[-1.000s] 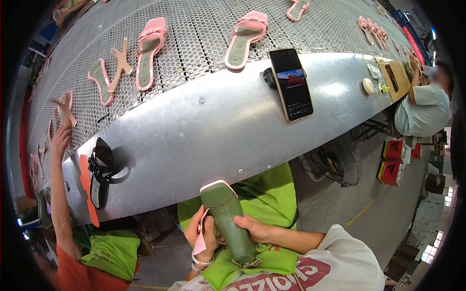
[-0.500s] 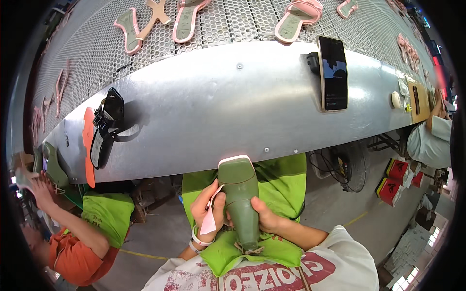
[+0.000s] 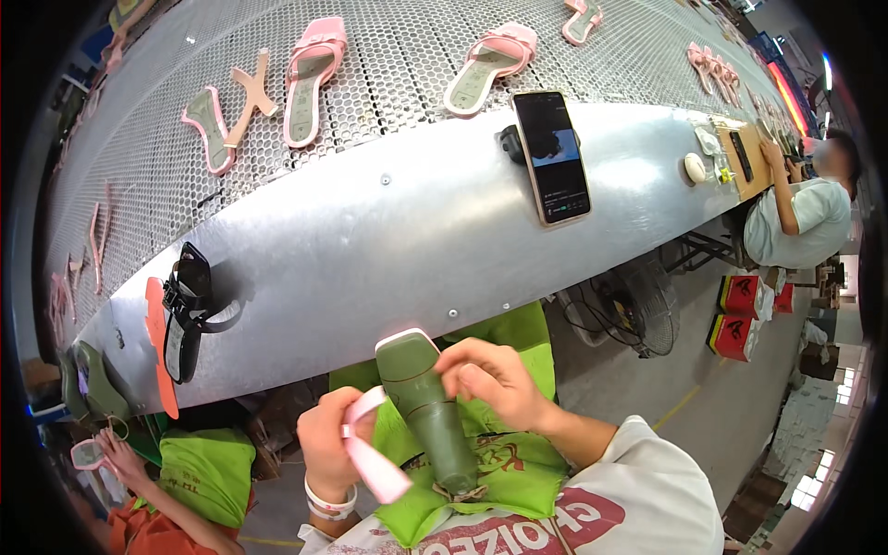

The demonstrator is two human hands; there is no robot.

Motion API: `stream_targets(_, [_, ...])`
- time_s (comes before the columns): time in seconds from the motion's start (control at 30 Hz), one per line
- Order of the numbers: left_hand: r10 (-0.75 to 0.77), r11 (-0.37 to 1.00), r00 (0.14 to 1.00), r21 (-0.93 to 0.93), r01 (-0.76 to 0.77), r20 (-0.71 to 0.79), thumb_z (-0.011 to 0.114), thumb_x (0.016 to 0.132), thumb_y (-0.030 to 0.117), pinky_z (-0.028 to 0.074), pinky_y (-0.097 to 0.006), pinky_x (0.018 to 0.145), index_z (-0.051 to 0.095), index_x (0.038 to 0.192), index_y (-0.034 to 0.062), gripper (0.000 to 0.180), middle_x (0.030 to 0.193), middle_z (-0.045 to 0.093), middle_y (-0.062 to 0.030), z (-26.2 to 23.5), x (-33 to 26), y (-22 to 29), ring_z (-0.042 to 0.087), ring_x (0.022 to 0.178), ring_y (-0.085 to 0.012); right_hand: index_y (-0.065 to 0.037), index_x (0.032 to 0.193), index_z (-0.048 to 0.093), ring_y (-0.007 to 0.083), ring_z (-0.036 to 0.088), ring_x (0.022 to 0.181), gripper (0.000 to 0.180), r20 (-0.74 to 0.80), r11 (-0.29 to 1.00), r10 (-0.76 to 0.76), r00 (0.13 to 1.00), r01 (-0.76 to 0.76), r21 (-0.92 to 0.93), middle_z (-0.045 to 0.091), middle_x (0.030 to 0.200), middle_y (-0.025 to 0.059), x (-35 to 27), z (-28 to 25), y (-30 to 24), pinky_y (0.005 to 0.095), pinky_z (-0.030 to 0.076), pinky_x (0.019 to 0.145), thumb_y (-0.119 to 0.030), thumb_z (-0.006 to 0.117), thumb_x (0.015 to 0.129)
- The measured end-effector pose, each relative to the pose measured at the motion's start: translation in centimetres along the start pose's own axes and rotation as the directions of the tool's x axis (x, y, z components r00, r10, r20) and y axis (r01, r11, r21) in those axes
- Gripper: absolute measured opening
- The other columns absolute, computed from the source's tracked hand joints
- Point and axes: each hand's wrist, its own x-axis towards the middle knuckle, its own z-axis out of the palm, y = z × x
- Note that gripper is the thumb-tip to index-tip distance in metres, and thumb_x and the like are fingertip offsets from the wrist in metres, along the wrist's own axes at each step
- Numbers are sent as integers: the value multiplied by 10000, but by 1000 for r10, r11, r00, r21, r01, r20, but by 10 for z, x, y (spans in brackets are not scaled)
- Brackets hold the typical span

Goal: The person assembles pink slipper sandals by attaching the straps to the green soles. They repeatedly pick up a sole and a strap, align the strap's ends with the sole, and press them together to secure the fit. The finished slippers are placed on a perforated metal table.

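A green shoe last [image 3: 427, 407] leans against my apron, its wide end toward the metal table and a pale pink edge showing around that end. My left hand [image 3: 328, 442] is closed on a pink strap [image 3: 377, 462] with a loop near its top, held to the left of the last. Its lower end hangs free. My right hand [image 3: 495, 381] is at the right side of the last near its wide end, fingers bent together; whether anything is between them is hidden.
On the metal table [image 3: 370, 250] stand a phone [image 3: 555, 162] and a black sandal [image 3: 188, 310] beside an orange sole [image 3: 159, 347]. Pink sandals [image 3: 314, 79] lie on the mesh conveyor [image 3: 398, 55] beyond. A fan [image 3: 638, 305] is below right. Co-workers sit at left and right.
My left hand has moved left, away from the last, with the pink strap. My right hand has risen from the last's lower side to near its wide end. The view has shifted.
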Motion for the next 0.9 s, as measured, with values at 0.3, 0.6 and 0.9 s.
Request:
stream_targets(0.3, [299, 907, 862, 160, -391, 409, 767, 648, 124, 453, -348, 576, 582, 1105, 18, 504, 847, 617, -125, -23, 17, 38, 609, 746, -269, -6, 844, 663, 167, 622, 571, 163, 220, 856, -7, 975, 119, -503, 655, 679, 103, 12, 0, -39, 278, 460, 541, -154, 615, 891])
stream_targets(0.6, [-169, 906, 968, -357, 227, 186, 519, 977, 212, 405, -206, 470, 627, 822, -68, 338, 598, 591, -70, -21, -40, -15, 533, 508, -91, 43, 904, 665, 55, 591, 664, 184, 70, 960, 225, 972, -209, -187, 631, 689, 36, -9, 10, -33, 224, 442, 555, -119, 582, 931])
stream_targets(0.9, [-383, 854, 920, -411, 318, -86, 621, 915, 123, 388, -216, 460, 659, 866, -74, 206, 636, 609, -55, 7, -51, -31, 529, 513, -87, 45, 933, 668, 69, 565, 628, 157, -88, 951, 115, 990, -135, -278, 629, 690, 35, -5, 17, 0, 223, 455, 561, -79, 572, 929])
